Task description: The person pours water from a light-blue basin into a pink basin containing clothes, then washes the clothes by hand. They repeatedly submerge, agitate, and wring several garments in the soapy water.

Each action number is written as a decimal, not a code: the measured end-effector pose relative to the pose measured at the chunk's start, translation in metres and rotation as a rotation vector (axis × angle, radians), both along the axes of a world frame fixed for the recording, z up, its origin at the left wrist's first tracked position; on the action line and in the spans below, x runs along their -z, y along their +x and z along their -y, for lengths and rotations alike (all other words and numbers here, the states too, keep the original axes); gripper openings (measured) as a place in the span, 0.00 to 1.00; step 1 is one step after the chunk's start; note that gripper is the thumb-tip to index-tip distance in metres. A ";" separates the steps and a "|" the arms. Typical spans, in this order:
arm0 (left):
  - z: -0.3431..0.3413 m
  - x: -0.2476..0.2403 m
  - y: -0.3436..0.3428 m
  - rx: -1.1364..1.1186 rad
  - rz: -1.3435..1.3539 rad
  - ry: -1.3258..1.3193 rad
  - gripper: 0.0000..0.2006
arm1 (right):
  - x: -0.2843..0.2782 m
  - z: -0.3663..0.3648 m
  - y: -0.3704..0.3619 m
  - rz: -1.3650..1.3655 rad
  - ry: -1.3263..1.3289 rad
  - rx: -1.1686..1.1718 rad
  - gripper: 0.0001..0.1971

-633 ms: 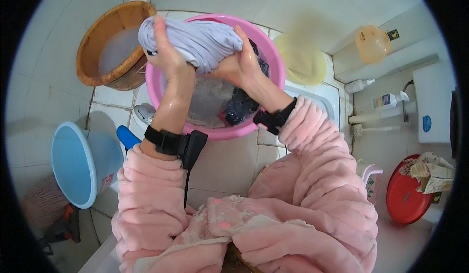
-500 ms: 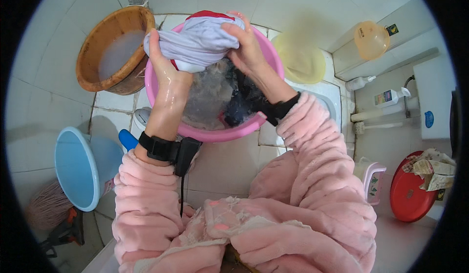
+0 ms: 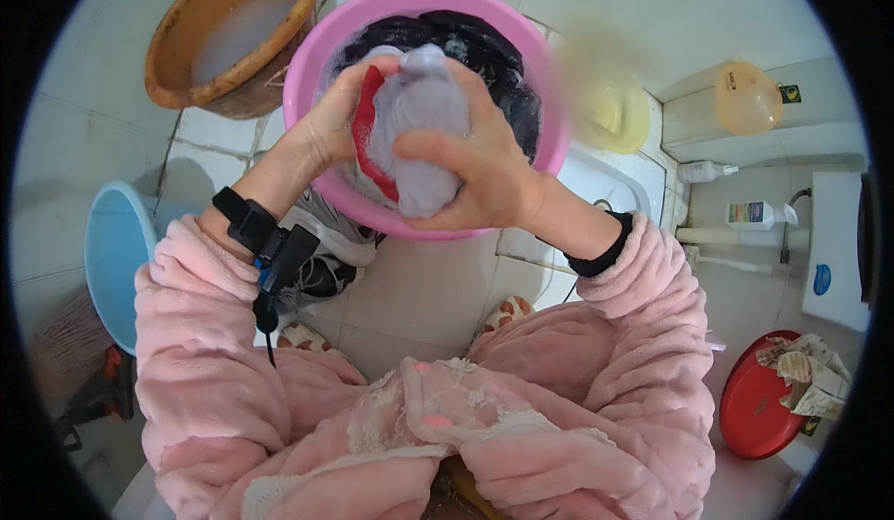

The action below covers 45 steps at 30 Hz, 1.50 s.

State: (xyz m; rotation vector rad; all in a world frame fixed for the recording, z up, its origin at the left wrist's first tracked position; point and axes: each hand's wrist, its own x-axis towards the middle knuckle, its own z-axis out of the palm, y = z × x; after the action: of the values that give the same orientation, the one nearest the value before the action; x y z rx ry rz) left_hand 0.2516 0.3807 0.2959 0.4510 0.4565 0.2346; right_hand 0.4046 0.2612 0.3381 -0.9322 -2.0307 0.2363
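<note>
To your right, a white pump bottle (image 3: 762, 214) with a blue-orange label lies on its side on the floor. Beside it, a white appliance (image 3: 836, 250) bears a round blue sticker (image 3: 820, 279).

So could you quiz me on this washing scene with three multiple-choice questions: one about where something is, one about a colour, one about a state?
1. Where is the brown basin?
A. left of the pink basin
B. right of it
C. inside it

2. What colour is the basin at the left edge?
A. red
B. light blue
C. green

3. How is the pale cloth with red trim held?
A. in the left hand only
B. lying loose
C. gripped by both hands

Answers:
1 A, it stands at the upper left.
2 B, its wall shows light blue.
3 C, the right hand wraps the cloth too.
</note>
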 end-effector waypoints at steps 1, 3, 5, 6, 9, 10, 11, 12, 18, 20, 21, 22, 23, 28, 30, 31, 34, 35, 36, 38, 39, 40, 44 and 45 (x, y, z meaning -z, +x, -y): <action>0.004 0.008 -0.002 0.084 0.008 -0.032 0.18 | 0.004 0.003 -0.003 0.056 -0.011 -0.043 0.25; 0.007 0.024 -0.005 0.166 -0.031 -0.064 0.20 | 0.015 0.009 -0.013 0.172 0.020 -0.129 0.20; 0.007 0.039 -0.006 0.203 -0.130 0.028 0.21 | 0.027 0.011 -0.023 0.159 0.019 -0.169 0.19; 0.006 0.045 -0.004 0.232 -0.177 0.070 0.21 | 0.033 0.012 -0.028 0.161 0.015 -0.186 0.19; 0.006 0.056 0.005 0.361 -0.390 0.168 0.23 | 0.050 0.011 -0.038 0.125 0.137 -0.175 0.14; 0.007 0.056 0.009 0.402 -0.353 0.336 0.24 | 0.055 0.012 -0.041 0.182 0.152 -0.174 0.12; 0.009 0.056 0.013 0.452 -0.383 0.480 0.24 | 0.060 0.012 -0.044 0.232 0.179 -0.158 0.11; 0.010 0.054 0.017 0.456 -0.394 0.636 0.25 | 0.065 0.012 -0.046 0.293 0.217 -0.146 0.10; 0.023 0.042 0.032 0.398 -0.818 1.126 0.29 | 0.092 0.007 -0.053 0.423 0.336 -0.124 0.09; 0.026 0.041 0.036 0.460 -0.731 1.111 0.32 | 0.100 0.007 -0.056 0.408 0.359 -0.130 0.06; 0.029 0.041 0.038 0.466 -0.710 1.114 0.33 | 0.103 0.008 -0.057 0.404 0.372 -0.131 0.06; 0.032 0.042 0.040 0.499 -0.721 1.166 0.32 | 0.104 0.010 -0.058 0.445 0.362 -0.153 0.05; 0.037 0.042 0.042 0.488 -0.758 1.226 0.32 | 0.104 0.013 -0.057 0.483 0.353 -0.173 0.05; 0.051 0.037 0.045 0.125 -0.601 1.243 0.29 | 0.078 0.025 -0.024 0.610 0.350 -0.284 0.08; 0.040 0.031 0.042 0.027 -0.381 0.818 0.27 | 0.061 0.017 0.004 0.441 0.300 -0.248 0.10; 0.029 0.028 0.038 0.022 -0.180 0.644 0.27 | 0.050 0.014 0.024 0.373 0.260 -0.130 0.14; -0.003 0.027 0.028 -0.186 -0.359 0.519 0.24 | 0.021 -0.008 0.091 0.202 0.162 0.411 0.27; -0.011 0.030 0.025 -0.161 -0.385 0.572 0.24 | 0.018 -0.009 0.112 0.174 0.178 0.651 0.33; -0.016 0.035 0.021 -0.171 -0.446 0.629 0.24 | 0.015 -0.014 0.138 0.075 0.157 0.809 0.32; -0.019 0.048 0.013 -0.126 -0.542 0.659 0.22 | 0.008 -0.030 0.201 -0.198 0.151 0.927 0.25; -0.017 0.056 0.008 -0.060 -0.542 0.637 0.22 | 0.010 -0.036 0.231 -0.290 0.128 1.158 0.27; -0.014 0.066 0.002 0.008 -0.562 0.634 0.22 | 0.018 -0.041 0.258 -0.353 0.140 1.323 0.29; -0.006 0.108 -0.012 0.375 -0.815 0.978 0.26 | 0.069 -0.030 0.324 0.307 0.120 1.765 0.34; -0.004 0.119 -0.013 0.368 -0.912 1.136 0.27 | 0.081 -0.034 0.322 0.336 0.053 1.587 0.33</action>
State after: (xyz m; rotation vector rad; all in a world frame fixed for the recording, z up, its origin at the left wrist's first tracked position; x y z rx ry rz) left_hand 0.2387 0.3850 0.1771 1.7720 1.1058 -0.1202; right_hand 0.7269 0.2957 0.2571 -2.2838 -0.9873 -0.8618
